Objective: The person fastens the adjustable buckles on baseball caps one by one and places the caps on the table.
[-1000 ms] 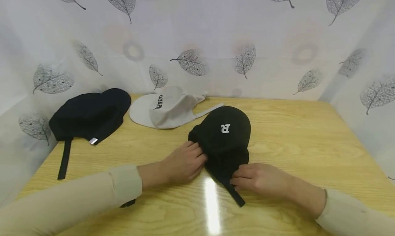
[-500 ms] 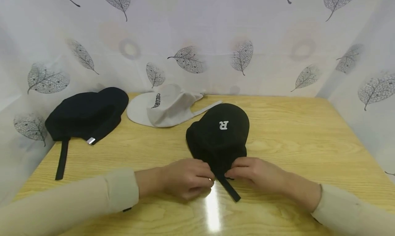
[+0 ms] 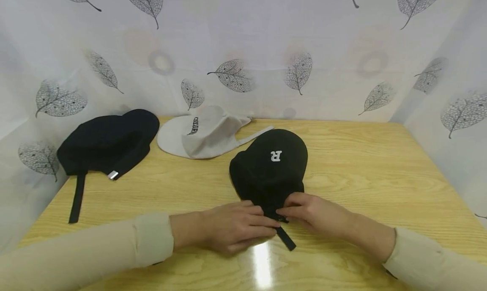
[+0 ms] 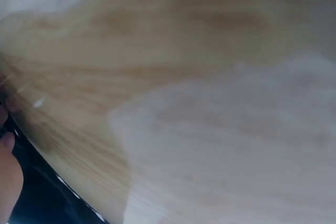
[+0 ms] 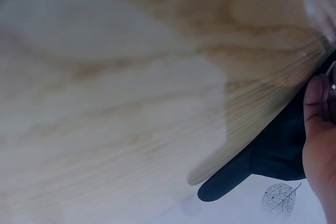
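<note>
The black cap (image 3: pixel 262 177), marked with a white R (image 3: pixel 276 156), is positioned right of the pale cap (image 3: pixel 208 138). It is pinched by the right hand (image 3: pixel 317 213); whether the left hand (image 3: pixel 241 226) is pinching cannot be determined.

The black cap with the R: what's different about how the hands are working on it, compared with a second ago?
The left hand has left the left side of the black cap and moved down and rightward; its fingers now reach the loose strap, though whether they grip it is unclear. The right hand stays at the cap's edge. The other dark cap and white cap lie as before.
</note>
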{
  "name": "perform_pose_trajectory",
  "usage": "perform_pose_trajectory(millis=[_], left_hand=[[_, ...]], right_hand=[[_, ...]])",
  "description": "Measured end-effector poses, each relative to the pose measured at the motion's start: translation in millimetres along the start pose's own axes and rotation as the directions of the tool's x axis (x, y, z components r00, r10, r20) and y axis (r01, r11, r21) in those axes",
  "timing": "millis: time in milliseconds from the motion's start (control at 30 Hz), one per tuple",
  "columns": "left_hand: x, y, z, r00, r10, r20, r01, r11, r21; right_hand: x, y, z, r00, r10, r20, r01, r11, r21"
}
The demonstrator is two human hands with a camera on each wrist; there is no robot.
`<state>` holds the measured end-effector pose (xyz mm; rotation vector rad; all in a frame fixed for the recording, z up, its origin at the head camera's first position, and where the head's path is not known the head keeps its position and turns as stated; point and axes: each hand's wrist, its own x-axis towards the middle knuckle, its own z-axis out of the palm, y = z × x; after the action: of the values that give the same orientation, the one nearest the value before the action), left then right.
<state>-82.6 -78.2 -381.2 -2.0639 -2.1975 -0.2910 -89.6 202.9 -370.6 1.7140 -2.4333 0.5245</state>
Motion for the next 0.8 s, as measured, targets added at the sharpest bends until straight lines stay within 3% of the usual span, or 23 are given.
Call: perform_pose_trajectory(millis=[133,233,433,567,700,800], left_hand=[[1.9,1.1,2.6,0.998,-0.055,-0.004,0.055,0.998,0.012],[3.2,0.7,5.2,0.996,-0.079,-0.041,0.079,0.997,0.001],[5.8,-4.1,8.3,0.987,-0.066,-0.149,0.072,0.997,0.034],[5.1,-4.0,5.2,0.983,-0.073,-0.166,0.082,0.995,0.048],[3.5,-3.3,2.0,0.98,-0.091,-0.179,0.093,0.996,0.005],[2.5,-4.2,0.5,0.969,-0.097,-0.228,0.089,0.995,-0.045]], right_hand=[[-0.8,0.3,0.0,1.0,-0.015,-0.013,0.015,1.0,0.011],[-0.8,0.2,-0.3,0.999,-0.027,-0.032,0.028,0.999,0.03],[-0.3,-0.2,-0.2,0.996,-0.021,-0.085,0.029,0.995,0.096],[0.2,-0.4,-1.2,0.994,-0.022,-0.108,0.036,0.991,0.129],[1.2,0.0,-2.7,0.992,-0.05,-0.119,0.063,0.993,0.104],[1.4,-0.1,-3.2,0.992,-0.046,-0.115,0.057,0.994,0.094]])
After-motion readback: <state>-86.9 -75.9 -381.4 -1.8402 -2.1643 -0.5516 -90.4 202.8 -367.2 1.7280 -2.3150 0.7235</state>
